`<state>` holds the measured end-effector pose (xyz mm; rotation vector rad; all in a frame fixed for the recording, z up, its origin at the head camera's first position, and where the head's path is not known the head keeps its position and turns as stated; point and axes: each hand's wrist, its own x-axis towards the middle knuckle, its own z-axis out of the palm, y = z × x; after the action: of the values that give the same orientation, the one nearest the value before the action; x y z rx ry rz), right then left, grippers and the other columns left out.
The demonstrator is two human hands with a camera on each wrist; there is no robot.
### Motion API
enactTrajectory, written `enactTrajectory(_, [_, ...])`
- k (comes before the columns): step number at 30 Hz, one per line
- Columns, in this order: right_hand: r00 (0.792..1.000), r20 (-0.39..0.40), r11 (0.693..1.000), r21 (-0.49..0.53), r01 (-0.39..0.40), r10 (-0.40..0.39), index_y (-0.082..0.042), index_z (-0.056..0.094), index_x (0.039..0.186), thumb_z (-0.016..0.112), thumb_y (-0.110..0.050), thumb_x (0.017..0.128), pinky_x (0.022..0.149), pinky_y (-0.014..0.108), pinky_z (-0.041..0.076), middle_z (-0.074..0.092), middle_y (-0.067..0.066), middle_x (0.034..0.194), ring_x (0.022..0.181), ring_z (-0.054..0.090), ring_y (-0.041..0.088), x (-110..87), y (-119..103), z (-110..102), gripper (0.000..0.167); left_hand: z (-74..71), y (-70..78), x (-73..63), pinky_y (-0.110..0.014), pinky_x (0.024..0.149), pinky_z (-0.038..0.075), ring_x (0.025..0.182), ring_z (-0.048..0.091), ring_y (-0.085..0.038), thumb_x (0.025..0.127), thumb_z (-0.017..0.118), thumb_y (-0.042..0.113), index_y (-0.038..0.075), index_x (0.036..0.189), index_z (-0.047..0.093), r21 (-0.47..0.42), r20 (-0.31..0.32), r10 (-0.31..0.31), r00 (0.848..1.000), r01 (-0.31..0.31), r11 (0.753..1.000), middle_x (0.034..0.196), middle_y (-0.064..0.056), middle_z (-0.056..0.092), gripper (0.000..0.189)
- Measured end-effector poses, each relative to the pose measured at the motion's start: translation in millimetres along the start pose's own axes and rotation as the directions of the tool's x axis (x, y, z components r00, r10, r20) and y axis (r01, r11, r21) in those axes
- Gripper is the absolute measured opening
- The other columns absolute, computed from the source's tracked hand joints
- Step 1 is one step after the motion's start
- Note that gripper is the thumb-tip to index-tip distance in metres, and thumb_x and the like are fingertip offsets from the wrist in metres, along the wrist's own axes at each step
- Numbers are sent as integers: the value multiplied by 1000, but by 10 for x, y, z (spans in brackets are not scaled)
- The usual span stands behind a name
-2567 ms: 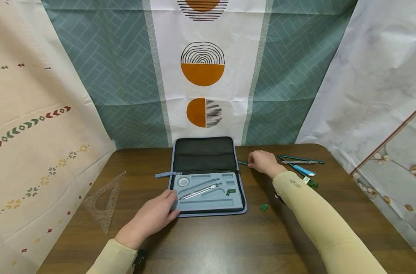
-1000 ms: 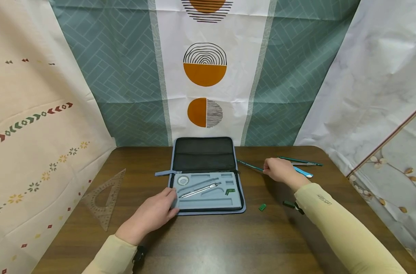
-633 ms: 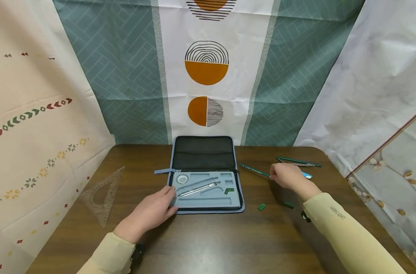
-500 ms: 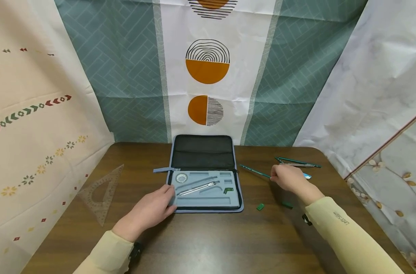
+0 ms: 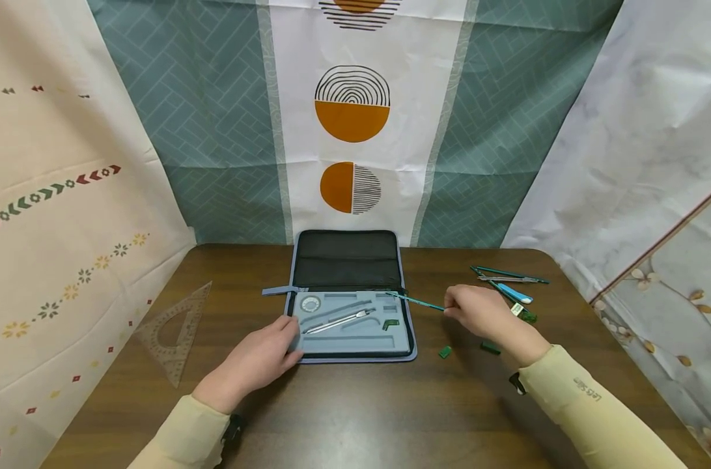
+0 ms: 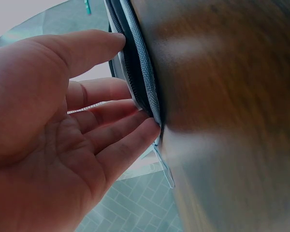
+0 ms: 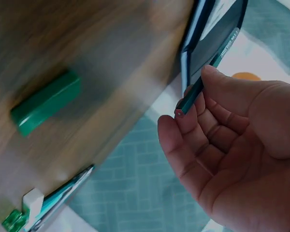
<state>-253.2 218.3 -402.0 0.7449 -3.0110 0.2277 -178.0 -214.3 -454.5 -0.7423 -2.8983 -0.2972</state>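
A blue-edged zip case (image 5: 411,345) lies unfolded on the table, its grey-blue tray facing up. My left hand (image 5: 258,361) holds the case by its near left corner; in the left wrist view the thumb and fingers (image 6: 121,135) meet its zipped edge. My right hand (image 5: 481,316) pinches a teal pencil (image 5: 420,302) near its blunt end, between thumb and fingers. The pencil's far end reaches over the case's right edge. In the tray lie a metal compass (image 5: 340,322), a round white disc (image 5: 310,304) and a small green piece (image 5: 390,324).
Right of the case are a small green block (image 5: 445,352) and a longer green block (image 5: 489,347). Further right lie teal pencils (image 5: 510,273), a blue-handled cutter (image 5: 515,294) and a white eraser (image 5: 516,309). A clear set square (image 5: 176,332) lies at the left.
My right hand first slid right along the pencil, then moved left with it, bringing its far end up over the case's right edge. The left hand stays at the corner.
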Motion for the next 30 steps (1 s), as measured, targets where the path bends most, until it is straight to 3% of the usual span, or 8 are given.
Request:
enactTrajectory(15, [990,-40,990,29,138,-137,-19,69,90,88,-15,96,65,33,50,63,-11,83,70,53,6,157,-506,170,21,-21,33,10,-38,74,58,87,61,-17,99,87,22,-2,125,67,-5,15,-19,1000,19,1000,124,-16,67,41])
enactTrajectory(30, [980,-1,976,84,200,-201,-21,69,90,87,-17,98,66,31,50,65,-13,83,71,55,5,290,-967,291,20,-23,31,-3,-38,75,58,87,61,-17,99,87,22,-3,126,66,-5,6,-17,1000,17,1000,124,-14,67,42])
